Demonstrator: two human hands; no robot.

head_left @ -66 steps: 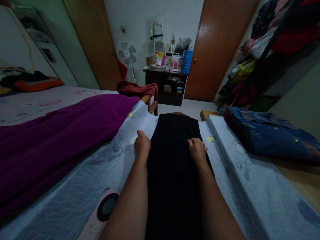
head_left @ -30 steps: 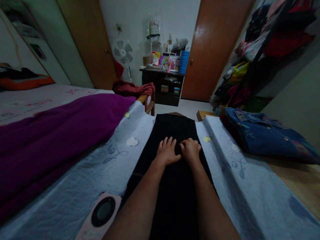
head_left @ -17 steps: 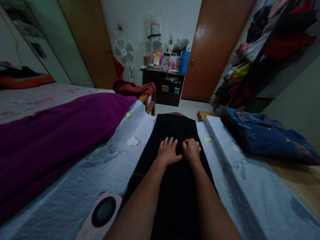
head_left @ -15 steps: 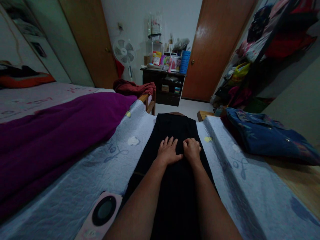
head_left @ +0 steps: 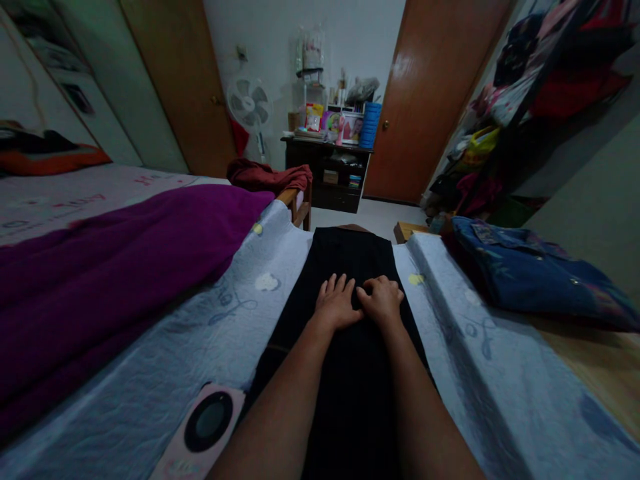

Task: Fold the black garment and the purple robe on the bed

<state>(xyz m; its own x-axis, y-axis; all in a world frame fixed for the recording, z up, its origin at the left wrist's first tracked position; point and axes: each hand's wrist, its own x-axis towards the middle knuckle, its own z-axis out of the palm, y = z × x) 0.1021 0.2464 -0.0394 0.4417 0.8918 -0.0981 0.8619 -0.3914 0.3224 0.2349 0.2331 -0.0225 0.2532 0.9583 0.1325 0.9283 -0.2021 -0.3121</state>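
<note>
You appear to press black cloth flat, left hand spread, right hand curled beside it, any pinch unclear; denim lies at three o'clock.

"What is lying there?"

"A long, plain black fabric garment is lying flat on the pale blue-grey patterned bed sheet."

"How is it sitting?"

"It's stretching lengthwise away from the viewer, looking mostly smooth, its far end appearing narrower. A short, pale line is showing near its left edge. Its near end is running out of view."
</note>
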